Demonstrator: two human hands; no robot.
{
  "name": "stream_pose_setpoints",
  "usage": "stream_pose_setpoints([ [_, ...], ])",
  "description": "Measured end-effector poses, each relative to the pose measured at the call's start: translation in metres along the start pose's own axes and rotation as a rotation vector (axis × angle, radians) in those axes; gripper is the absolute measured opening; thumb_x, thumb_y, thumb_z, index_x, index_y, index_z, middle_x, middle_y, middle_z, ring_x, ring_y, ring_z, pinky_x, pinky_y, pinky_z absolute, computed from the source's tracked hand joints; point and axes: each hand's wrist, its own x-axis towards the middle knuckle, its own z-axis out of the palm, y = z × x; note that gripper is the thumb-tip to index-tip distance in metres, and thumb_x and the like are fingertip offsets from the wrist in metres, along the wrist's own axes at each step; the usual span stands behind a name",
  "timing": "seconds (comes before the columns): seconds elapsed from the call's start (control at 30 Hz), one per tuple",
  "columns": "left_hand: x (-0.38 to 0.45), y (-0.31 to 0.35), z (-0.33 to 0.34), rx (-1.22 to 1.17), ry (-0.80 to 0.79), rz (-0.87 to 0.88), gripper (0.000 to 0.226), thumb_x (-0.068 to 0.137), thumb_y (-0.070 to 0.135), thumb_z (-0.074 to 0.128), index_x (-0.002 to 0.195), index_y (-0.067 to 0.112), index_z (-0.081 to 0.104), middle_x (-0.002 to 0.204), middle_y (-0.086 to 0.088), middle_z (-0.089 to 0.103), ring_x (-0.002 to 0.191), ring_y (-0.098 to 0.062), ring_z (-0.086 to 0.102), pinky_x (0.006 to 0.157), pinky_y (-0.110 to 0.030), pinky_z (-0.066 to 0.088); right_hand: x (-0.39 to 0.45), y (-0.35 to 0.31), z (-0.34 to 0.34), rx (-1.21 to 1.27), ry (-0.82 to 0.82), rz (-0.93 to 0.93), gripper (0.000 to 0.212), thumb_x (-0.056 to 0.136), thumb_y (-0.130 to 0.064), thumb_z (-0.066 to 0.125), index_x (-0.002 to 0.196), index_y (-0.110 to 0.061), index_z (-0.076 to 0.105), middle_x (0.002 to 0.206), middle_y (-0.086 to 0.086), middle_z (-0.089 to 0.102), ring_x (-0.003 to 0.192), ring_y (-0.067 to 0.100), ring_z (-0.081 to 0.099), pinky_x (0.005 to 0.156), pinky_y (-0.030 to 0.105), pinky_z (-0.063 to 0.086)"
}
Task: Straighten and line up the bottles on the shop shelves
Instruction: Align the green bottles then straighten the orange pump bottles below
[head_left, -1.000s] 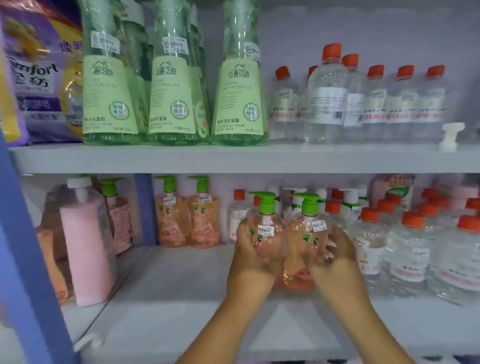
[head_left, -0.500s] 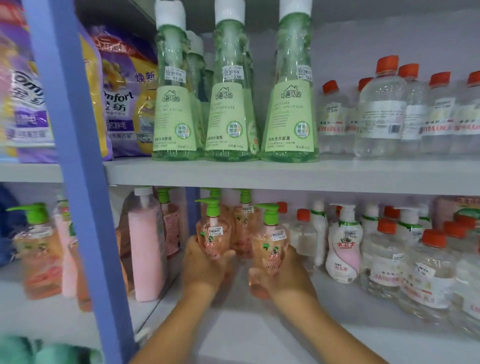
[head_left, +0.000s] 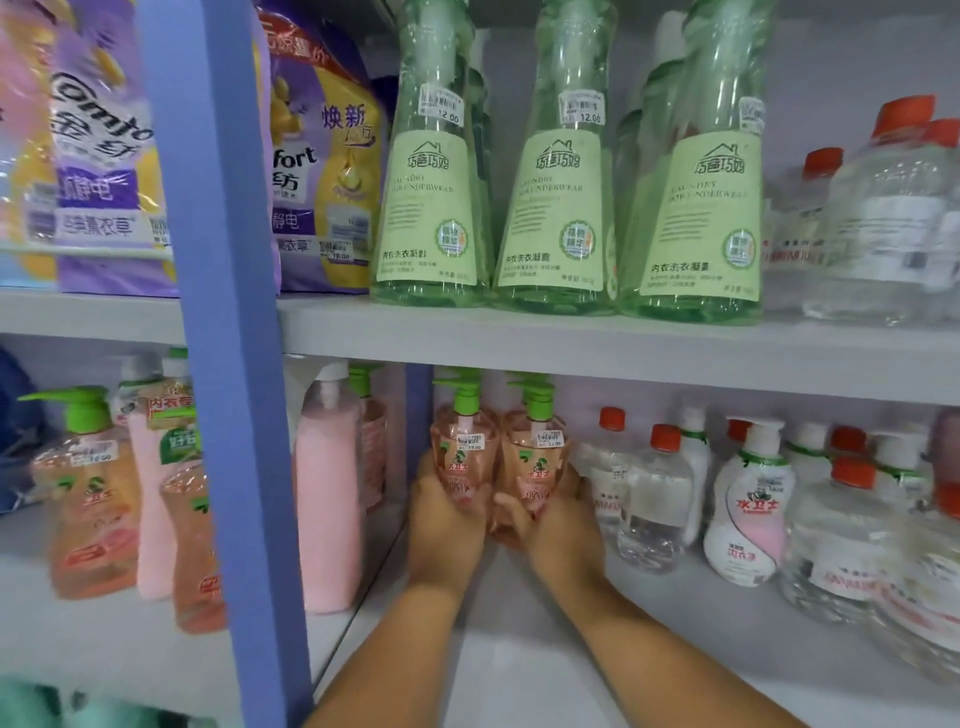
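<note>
On the lower shelf (head_left: 519, 649), toward its far left end, two peach pump bottles stand upright side by side, touching. The left hand (head_left: 441, 519) is wrapped round the lower body of the left pump bottle (head_left: 462, 457); the right hand (head_left: 556, 519) curls round the right pump bottle (head_left: 535, 462). Both bottles have their long axis vertical, labels facing near, and green pump spouts pointing left. More green pumps show just behind them. To the right stand clear bottles with orange caps (head_left: 654, 499) and a white and pink pump bottle (head_left: 748, 509). A tall pink bottle (head_left: 327, 488) stands to the left, beside the blue post (head_left: 228, 364). Green bottles (head_left: 561, 197) line the upper shelf.
</note>
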Motion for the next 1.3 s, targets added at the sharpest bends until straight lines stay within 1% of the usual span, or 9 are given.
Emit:
stream_pose_setpoints([
  [0.37,0.002,-0.013,-0.004,0.110,-0.031,-0.043,0.057,0.073,0.041,0.073,0.127,0.037,0.055,0.114,0.010,0.069,0.103,-0.010,0.068,0.092,-0.040,0.057,-0.007,0.013,-0.005,0.192,-0.024,0.007,0.068,0.070,-0.062,0.067,0.128,-0.031,0.051,0.116,-0.006,0.062,0.108,0.016,0.064,0.089,0.042,0.057],
  [0.53,-0.004,-0.010,-0.008,0.118,-0.051,-0.005,0.053,0.084,0.019,0.075,0.133,0.026,0.055,0.114,0.016,0.069,0.102,0.008,0.064,0.092,-0.021,0.054,-0.007,0.015,-0.004,0.204,-0.035,0.004,0.065,0.072,-0.054,0.072,0.129,-0.030,0.052,0.117,-0.006,0.059,0.107,0.017,0.063,0.091,0.041,0.056],
  [0.73,-0.021,0.016,-0.018,0.221,-0.077,-0.080,0.048,0.083,0.032,0.069,0.128,0.035,0.052,0.120,0.008,0.069,0.112,-0.015,0.066,0.095,-0.029,0.051,-0.008,0.021,-0.010,0.253,-0.093,0.043,0.059,0.074,-0.056,0.072,0.123,-0.030,0.054,0.114,-0.003,0.065,0.102,0.019,0.068,0.084,0.042,0.060],
  [0.8,-0.045,0.033,-0.029,0.132,-0.077,-0.090,0.042,0.080,0.037,0.067,0.118,0.048,0.054,0.106,0.021,0.070,0.104,-0.002,0.068,0.089,-0.022,0.052,-0.017,0.013,-0.022,0.262,-0.059,0.047,0.061,0.075,-0.049,0.076,0.124,-0.022,0.053,0.118,0.006,0.061,0.101,0.025,0.067,0.083,0.044,0.059],
  [0.87,-0.087,0.060,-0.048,0.081,-0.086,-0.087,0.033,0.087,0.025,0.070,0.111,0.045,0.060,0.097,0.029,0.070,0.097,0.008,0.067,0.084,-0.011,0.049,-0.029,-0.003,-0.034,0.326,-0.041,0.011,0.057,0.082,-0.033,0.079,0.128,-0.015,0.051,0.121,0.008,0.059,0.098,0.026,0.067,0.082,0.045,0.058],
  [1.0,-0.161,0.101,-0.118,-0.064,0.174,-0.001,0.017,0.095,0.009,0.065,0.100,0.023,0.072,0.092,0.006,0.078,0.085,-0.013,0.074,0.075,-0.027,0.059,-0.056,-0.035,-0.037,0.505,-0.245,-0.099,0.026,0.092,-0.017,0.070,0.111,-0.026,0.056,0.095,-0.010,0.064,0.080,0.001,0.062,0.072,0.018,0.049],
  [1.13,-0.145,0.087,-0.197,-0.063,0.529,-0.015,0.015,0.098,0.012,0.062,0.093,0.025,0.068,0.088,-0.004,0.074,0.084,-0.027,0.070,0.076,-0.042,0.060,-0.055,-0.073,-0.019,0.526,-0.451,-0.140,0.023,0.096,-0.023,0.068,0.118,-0.023,0.061,0.106,-0.006,0.067,0.088,0.003,0.062,0.071,0.011,0.045],
  [1.23,-0.107,0.062,-0.229,0.057,0.485,-0.064,0.013,0.096,0.023,0.067,0.106,0.031,0.063,0.103,0.006,0.069,0.098,-0.018,0.067,0.079,-0.026,0.053,-0.036,-0.108,-0.009,0.513,-0.489,-0.092,0.034,0.098,-0.034,0.064,0.129,-0.021,0.061,0.116,-0.005,0.068,0.094,0.008,0.061,0.077,0.020,0.044],
  [1.3,-0.085,0.044,-0.238,0.182,0.383,-0.065,0.037,0.093,0.030,0.071,0.127,0.027,0.058,0.119,0.006,0.064,0.106,-0.013,0.063,0.084,-0.024,0.051,-0.021,-0.127,-0.001,0.508,-0.488,-0.061,0.036,0.099,-0.040,0.061,0.130,-0.021,0.061,0.115,-0.006,0.065,0.101,0.014,0.058,0.078,0.023,0.041],
])
